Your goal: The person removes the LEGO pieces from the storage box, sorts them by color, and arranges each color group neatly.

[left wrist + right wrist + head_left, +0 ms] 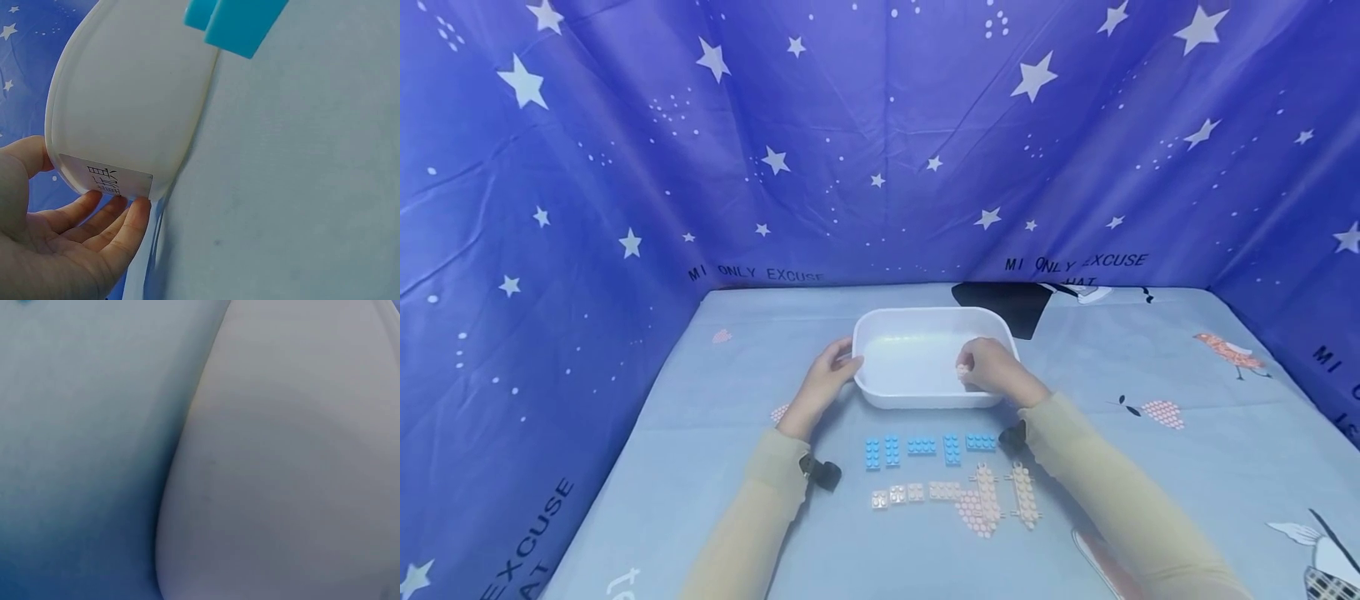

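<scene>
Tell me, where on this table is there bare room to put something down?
Bare cloth lies left of the white tub, beyond the left hand, and right of the right hand toward the bird print. It is crowded in front of the tub: blue bricks and pink bricks fill the strip between both sleeves.

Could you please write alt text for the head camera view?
Two hands hold a white rectangular plastic tub on a pale blue tablecloth: left hand at its side, right hand over its near rim. Blue building bricks and pink building bricks lie in rows nearer.
</scene>
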`<state>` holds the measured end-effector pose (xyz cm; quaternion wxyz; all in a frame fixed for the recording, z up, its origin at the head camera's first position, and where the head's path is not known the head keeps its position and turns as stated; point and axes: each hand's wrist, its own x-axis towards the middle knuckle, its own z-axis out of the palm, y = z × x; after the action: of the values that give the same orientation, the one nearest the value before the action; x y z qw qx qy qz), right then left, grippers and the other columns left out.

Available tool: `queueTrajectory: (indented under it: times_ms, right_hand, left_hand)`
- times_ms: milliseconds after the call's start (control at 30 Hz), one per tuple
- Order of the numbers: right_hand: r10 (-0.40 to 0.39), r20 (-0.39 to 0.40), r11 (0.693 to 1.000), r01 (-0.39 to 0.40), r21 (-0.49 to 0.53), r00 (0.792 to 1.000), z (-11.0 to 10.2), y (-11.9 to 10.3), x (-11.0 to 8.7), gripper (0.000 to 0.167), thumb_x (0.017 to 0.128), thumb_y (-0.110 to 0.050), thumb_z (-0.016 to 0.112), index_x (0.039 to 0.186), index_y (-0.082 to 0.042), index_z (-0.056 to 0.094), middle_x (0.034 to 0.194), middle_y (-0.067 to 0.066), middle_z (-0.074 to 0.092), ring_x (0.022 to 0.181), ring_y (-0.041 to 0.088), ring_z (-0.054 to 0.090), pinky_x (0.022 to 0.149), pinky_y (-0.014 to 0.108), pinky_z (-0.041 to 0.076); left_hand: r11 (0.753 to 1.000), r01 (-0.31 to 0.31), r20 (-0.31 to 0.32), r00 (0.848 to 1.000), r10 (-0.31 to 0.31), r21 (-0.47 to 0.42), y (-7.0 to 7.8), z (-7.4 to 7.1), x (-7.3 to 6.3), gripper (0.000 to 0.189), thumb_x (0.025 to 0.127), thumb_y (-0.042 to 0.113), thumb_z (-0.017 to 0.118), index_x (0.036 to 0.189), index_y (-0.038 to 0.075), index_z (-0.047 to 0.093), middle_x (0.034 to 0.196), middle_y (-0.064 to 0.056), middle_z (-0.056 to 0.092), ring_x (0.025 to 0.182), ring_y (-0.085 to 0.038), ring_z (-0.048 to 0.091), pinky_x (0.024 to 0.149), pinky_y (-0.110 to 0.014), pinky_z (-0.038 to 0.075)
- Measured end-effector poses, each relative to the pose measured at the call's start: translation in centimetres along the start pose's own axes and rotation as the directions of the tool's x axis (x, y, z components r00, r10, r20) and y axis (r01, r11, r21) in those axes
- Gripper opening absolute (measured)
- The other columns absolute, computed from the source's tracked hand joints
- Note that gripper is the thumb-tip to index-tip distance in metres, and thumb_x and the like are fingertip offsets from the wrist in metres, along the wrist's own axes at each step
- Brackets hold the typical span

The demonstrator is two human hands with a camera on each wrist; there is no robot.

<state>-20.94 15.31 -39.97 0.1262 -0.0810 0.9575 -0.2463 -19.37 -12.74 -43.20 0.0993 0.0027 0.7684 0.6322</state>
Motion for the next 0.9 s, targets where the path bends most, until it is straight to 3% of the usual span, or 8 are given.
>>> queueTrajectory:
  times_ms: [200,367,500,700,900]
  right_hand:
    - [-0.005,-0.040,1.000,0.006,0.030,0.999,-0.2,0.2,-0.5,0.013,0.082,-0.005,0.068,0.095,-0.004,0.067,0.097,0.012,0.066,0.091,0.027,0.059,0.093,0.048,0.051]
    - [-0.046,-0.093,0.998,0.050,0.042,0.995,-1.4,-0.3,-1.5,0.019,0.084,-0.004,0.066,0.102,-0.002,0.068,0.102,0.014,0.065,0.094,0.028,0.059,0.095,0.048,0.051]
    - [-0.110,-0.143,0.993,0.115,0.028,0.984,-2.6,-0.8,-2.5,0.019,0.086,-0.004,0.066,0.104,-0.001,0.069,0.101,0.014,0.066,0.092,0.027,0.060,0.090,0.046,0.054]
    - [-0.199,-0.221,0.977,0.211,0.031,0.955,-4.2,-0.8,-4.8,0.017,0.084,-0.006,0.070,0.100,-0.001,0.070,0.097,0.013,0.066,0.091,0.028,0.062,0.086,0.046,0.054]
    - [-0.179,-0.219,0.979,0.196,0.060,0.959,-5.1,-0.5,-7.8,0.019,0.088,-0.011,0.068,0.104,-0.001,0.068,0.101,0.014,0.064,0.095,0.029,0.061,0.089,0.049,0.053]
  left_hand:
    - [1.000,-0.002,0.021,1.000,0.002,-0.011,0.0,0.1,-0.2,0.058,0.096,0.028,0.059,0.147,0.010,0.039,0.151,-0.017,0.041,0.134,-0.035,0.046,0.112,-0.051,0.038]
    - [1.000,-0.005,0.012,1.000,0.005,-0.003,0.2,0.2,-0.1,0.056,0.096,0.027,0.059,0.146,0.010,0.040,0.150,-0.016,0.042,0.133,-0.035,0.047,0.110,-0.050,0.040]
    - [1.000,-0.009,-0.001,1.000,0.009,0.009,0.2,0.1,0.0,0.055,0.096,0.026,0.059,0.145,0.010,0.042,0.148,-0.016,0.045,0.132,-0.034,0.049,0.108,-0.050,0.043]
    - [1.000,0.003,-0.004,1.000,-0.003,0.018,0.0,0.0,-0.1,0.055,0.095,0.028,0.060,0.145,0.012,0.042,0.148,-0.015,0.045,0.130,-0.034,0.051,0.108,-0.050,0.043]
    - [1.000,0.004,-0.001,1.000,-0.004,0.026,0.1,0.1,0.0,0.058,0.095,0.031,0.061,0.145,0.011,0.041,0.148,-0.015,0.044,0.131,-0.034,0.050,0.109,-0.050,0.042]
